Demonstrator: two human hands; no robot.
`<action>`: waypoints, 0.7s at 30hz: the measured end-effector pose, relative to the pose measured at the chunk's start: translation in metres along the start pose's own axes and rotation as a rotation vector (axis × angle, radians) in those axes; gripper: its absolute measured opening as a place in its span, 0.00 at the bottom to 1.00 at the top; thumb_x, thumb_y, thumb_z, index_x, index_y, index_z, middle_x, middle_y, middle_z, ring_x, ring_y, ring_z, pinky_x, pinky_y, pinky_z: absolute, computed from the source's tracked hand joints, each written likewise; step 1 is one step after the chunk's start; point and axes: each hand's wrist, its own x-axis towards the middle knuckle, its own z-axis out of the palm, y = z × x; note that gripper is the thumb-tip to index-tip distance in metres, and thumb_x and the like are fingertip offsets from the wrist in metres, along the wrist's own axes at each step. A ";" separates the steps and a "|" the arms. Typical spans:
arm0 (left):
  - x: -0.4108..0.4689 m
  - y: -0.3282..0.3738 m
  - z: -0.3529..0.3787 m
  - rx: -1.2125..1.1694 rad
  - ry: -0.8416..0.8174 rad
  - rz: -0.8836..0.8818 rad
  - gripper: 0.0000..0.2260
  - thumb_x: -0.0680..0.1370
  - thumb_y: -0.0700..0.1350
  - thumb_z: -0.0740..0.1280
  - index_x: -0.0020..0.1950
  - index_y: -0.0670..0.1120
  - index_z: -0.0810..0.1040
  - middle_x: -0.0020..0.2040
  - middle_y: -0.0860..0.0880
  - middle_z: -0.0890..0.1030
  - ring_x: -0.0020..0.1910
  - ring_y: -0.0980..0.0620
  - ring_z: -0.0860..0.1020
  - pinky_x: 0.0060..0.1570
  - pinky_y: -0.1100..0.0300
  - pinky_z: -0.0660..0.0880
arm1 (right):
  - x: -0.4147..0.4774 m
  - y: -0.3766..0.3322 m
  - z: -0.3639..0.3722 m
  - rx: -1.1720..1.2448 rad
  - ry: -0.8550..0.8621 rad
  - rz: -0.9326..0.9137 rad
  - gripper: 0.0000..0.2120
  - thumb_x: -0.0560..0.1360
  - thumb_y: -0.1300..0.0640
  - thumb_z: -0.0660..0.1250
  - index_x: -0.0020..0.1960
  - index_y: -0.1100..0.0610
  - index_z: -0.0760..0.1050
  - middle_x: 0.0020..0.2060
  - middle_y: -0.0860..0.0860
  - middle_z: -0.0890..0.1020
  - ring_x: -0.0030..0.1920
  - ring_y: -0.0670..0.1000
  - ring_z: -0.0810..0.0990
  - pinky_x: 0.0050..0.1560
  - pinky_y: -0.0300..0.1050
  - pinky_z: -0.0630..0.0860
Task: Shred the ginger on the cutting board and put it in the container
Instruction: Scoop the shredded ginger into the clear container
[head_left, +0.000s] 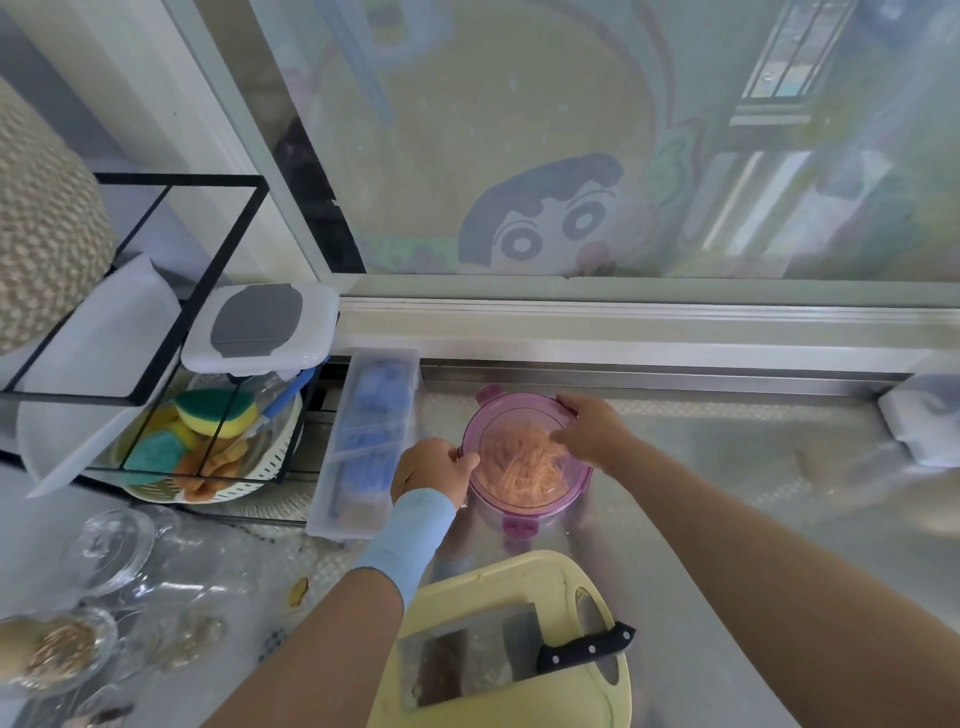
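Apparently closing up: left hand (434, 470) and right hand (592, 428) both clasp container (519, 512) rim, steadying it; shredded ginger (519, 467) inside; cleaver (467, 660) rests on cutting board (498, 577).

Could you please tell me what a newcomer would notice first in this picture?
Most likely the round pink-rimmed container of shredded ginger at the centre of the steel counter, held at its rim by the left hand and right hand. Next, the cleaver lying flat on the yellow cutting board nearest the camera, and the big cartoon face on the window behind.
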 end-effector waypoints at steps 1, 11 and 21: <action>-0.001 -0.001 0.000 0.037 0.028 0.043 0.13 0.77 0.54 0.67 0.54 0.47 0.81 0.48 0.50 0.81 0.44 0.50 0.79 0.39 0.59 0.74 | -0.001 -0.002 -0.001 -0.018 0.003 -0.007 0.32 0.75 0.63 0.72 0.76 0.57 0.68 0.69 0.56 0.76 0.66 0.57 0.76 0.66 0.46 0.70; -0.010 -0.007 0.012 0.278 -0.121 0.580 0.45 0.55 0.69 0.74 0.69 0.59 0.63 0.68 0.55 0.59 0.64 0.51 0.67 0.59 0.51 0.74 | -0.009 -0.036 0.019 -0.757 -0.154 -0.512 0.32 0.84 0.44 0.56 0.83 0.46 0.46 0.82 0.43 0.47 0.81 0.48 0.47 0.78 0.52 0.49; 0.001 0.006 0.016 0.531 -0.004 0.769 0.35 0.63 0.68 0.72 0.64 0.53 0.69 0.63 0.50 0.67 0.60 0.49 0.71 0.56 0.54 0.74 | 0.008 -0.045 0.006 -0.808 -0.168 -0.412 0.40 0.77 0.42 0.68 0.82 0.46 0.52 0.79 0.47 0.58 0.77 0.56 0.56 0.75 0.57 0.58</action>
